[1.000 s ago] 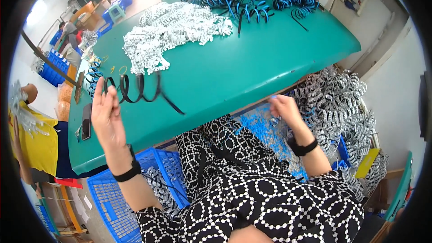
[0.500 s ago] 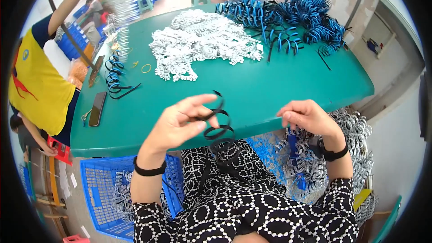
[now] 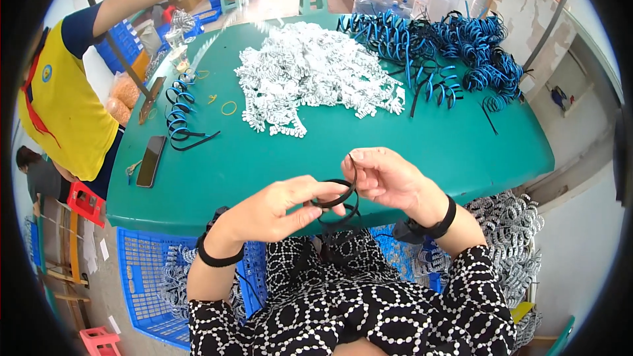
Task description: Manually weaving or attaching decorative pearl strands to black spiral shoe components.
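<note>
Black coiled strip [image 3: 333, 204] | left fingers [image 3: 320, 189] nearly closed, gripping loop | right fingers [image 3: 370, 158] pinching end

Blk strip [image 3: 334, 205], coiled, loops hanging, btwn hands [image 3: 389, 181]

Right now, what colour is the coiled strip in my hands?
Black coiled strip, best in the head view.
</note>
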Demonstrator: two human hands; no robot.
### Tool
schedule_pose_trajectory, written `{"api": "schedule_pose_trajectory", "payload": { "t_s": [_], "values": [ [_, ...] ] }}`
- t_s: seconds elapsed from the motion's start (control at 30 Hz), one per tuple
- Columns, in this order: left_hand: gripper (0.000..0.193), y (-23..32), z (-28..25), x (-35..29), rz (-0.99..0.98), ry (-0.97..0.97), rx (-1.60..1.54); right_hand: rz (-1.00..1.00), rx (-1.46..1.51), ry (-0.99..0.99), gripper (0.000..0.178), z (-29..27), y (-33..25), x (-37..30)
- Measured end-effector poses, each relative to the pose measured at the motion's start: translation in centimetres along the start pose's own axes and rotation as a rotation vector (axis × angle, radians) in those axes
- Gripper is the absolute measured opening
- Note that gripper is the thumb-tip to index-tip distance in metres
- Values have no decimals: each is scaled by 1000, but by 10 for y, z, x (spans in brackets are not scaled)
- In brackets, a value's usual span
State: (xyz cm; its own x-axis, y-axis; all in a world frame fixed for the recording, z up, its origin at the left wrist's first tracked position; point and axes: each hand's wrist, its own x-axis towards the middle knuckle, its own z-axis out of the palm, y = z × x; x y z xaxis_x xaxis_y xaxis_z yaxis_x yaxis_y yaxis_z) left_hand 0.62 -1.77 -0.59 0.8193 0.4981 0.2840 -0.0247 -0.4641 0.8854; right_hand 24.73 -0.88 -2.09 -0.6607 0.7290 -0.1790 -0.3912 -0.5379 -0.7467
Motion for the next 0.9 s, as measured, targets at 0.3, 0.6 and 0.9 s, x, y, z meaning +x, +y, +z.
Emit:
{"api": "schedule_pose_trajectory", "payload": {
  "t_s": [0.3,0.6,0.9],
  "values": [
    [45,11,-15,-12,-239,123,-241,-63,-2,98,17,14,8,15],
    [16,23,-31,-45,-22,278,-2,163,-318,-507,29,16,-30,68],
    [36,13,-39,-124,-340,900,-391,41,-1209,82,24,-5,-25,234]
  ]
}}
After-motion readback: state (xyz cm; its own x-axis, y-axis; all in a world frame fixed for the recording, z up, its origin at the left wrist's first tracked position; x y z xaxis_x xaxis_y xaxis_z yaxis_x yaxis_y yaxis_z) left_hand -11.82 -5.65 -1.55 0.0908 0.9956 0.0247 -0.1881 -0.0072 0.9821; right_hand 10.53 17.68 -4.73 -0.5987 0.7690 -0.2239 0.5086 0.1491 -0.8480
